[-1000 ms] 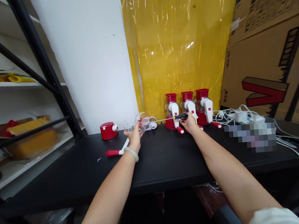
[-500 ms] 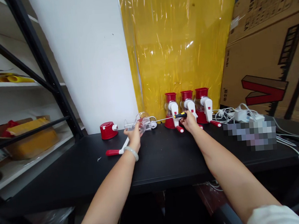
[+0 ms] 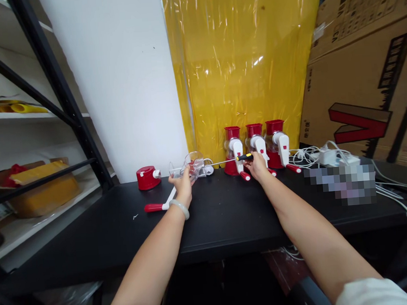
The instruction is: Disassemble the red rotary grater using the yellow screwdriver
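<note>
- The clear plastic part (image 3: pixel 198 164) is in the left hand (image 3: pixel 182 184), whose fingers are closed around it.
- The screwdriver (image 3: pixel 245 157) is gripped by its black and yellow handle in the right hand (image 3: pixel 258 166); its shaft points toward the left hand and reaches the clear plastic part, but the exact contact of the tip is too small to tell.
- The two hands are apart from each other, above the black table (image 3: pixel 215 217).
- Beside the left wrist, on its left, there is a crank with red grip (image 3: pixel 154 207).
- Farther left of the left hand stands a red base (image 3: pixel 148 178).
- Just behind the right hand stand three red-and-white grinders (image 3: pixel 254 129).
- To the right of the right hand lie white cables (image 3: pixel 308 158).
</note>
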`<state>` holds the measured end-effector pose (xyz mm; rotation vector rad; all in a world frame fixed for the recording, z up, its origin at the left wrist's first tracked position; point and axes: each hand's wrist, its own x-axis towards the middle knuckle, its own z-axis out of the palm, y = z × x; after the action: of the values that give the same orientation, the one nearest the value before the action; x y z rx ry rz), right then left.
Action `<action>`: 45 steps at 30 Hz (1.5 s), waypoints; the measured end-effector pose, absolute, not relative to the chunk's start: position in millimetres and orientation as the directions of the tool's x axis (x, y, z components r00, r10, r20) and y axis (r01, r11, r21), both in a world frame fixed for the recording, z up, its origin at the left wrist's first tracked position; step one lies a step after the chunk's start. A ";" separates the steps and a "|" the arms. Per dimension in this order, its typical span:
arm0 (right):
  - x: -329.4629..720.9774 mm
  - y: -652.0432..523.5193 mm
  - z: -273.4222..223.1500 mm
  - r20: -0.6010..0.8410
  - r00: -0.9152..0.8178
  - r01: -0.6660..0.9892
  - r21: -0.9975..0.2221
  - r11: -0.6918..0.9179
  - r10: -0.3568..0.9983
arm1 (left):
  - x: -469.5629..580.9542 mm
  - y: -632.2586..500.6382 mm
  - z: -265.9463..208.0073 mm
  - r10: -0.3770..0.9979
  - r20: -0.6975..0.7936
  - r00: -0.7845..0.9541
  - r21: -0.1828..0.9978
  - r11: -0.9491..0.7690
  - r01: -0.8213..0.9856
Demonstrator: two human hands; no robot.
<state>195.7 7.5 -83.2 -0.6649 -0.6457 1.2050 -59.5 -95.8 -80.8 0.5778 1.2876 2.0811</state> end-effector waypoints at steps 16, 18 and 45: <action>199.8 11.9 -88.0 0.156 0.284 -0.450 -0.850 0.275 0.946 | -59.0 -100.8 -75.9 0.680 0.011 -0.733 0.896 -0.333 -0.295; 199.2 12.3 -88.3 0.176 0.287 -0.427 -0.856 0.290 0.942 | -59.1 -100.8 -76.0 0.682 0.014 -0.732 0.896 -0.334 -0.294; 199.9 6.3 -84.1 0.153 0.288 -0.463 -0.842 0.278 0.945 | -62.5 -96.0 -78.3 0.685 -0.014 -0.728 0.896 -0.314 -0.313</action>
<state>199.9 6.3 -84.1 -0.7755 -0.7586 1.0775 -62.5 -96.0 -78.3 0.4968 1.2970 2.0754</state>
